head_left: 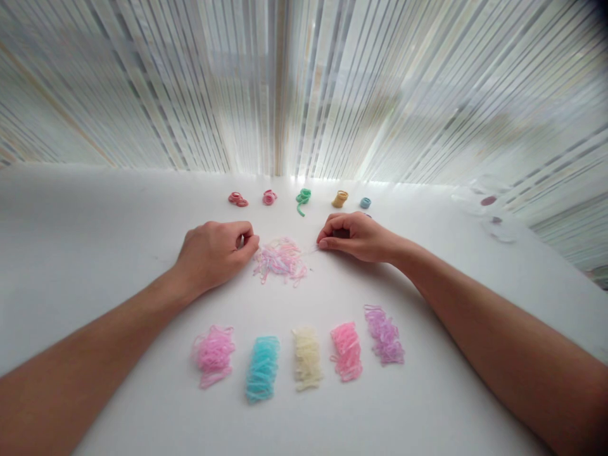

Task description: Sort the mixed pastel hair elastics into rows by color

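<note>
Hands (216, 252) (358, 237) either side of pastel strands (281, 259)

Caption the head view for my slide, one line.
Left hand and right hand flank a loose pastel pile, with five bundles nearer the camera and small coils behind.

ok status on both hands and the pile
Left hand pinched, beside pastel pile. Right hand pinched, at faint strand. Five coloured bundles nearer camera, not in the way.
</note>
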`<state>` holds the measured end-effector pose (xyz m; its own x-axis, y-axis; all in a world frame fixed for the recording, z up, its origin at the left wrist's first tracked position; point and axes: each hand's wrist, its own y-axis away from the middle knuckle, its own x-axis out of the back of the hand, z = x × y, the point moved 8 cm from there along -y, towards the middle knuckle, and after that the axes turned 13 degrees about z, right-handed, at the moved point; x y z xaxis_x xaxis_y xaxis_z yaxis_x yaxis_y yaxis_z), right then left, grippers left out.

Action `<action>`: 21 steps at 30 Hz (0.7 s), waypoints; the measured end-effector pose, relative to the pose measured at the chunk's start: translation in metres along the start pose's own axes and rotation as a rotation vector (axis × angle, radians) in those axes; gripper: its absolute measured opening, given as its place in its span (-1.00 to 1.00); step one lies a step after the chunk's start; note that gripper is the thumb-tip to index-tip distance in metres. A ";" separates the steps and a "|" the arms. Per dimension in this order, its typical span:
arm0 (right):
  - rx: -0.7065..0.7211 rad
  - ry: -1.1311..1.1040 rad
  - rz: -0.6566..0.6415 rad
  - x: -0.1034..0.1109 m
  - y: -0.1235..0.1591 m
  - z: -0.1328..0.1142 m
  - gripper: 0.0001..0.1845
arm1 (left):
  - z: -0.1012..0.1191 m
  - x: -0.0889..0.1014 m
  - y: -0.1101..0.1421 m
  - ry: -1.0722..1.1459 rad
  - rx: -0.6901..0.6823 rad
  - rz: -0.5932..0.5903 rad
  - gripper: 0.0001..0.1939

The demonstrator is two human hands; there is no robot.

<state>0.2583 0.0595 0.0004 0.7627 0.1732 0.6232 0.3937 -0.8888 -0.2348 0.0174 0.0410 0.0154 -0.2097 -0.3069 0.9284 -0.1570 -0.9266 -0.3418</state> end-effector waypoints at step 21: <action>-0.026 -0.004 0.007 0.001 0.000 0.000 -0.62 | 0.000 -0.001 0.000 0.010 0.000 -0.006 -0.64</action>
<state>0.2589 0.0595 0.0005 0.7673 0.1682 0.6188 0.3746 -0.9008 -0.2196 0.0174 0.0411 0.0143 -0.2182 -0.2987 0.9291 -0.1582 -0.9286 -0.3357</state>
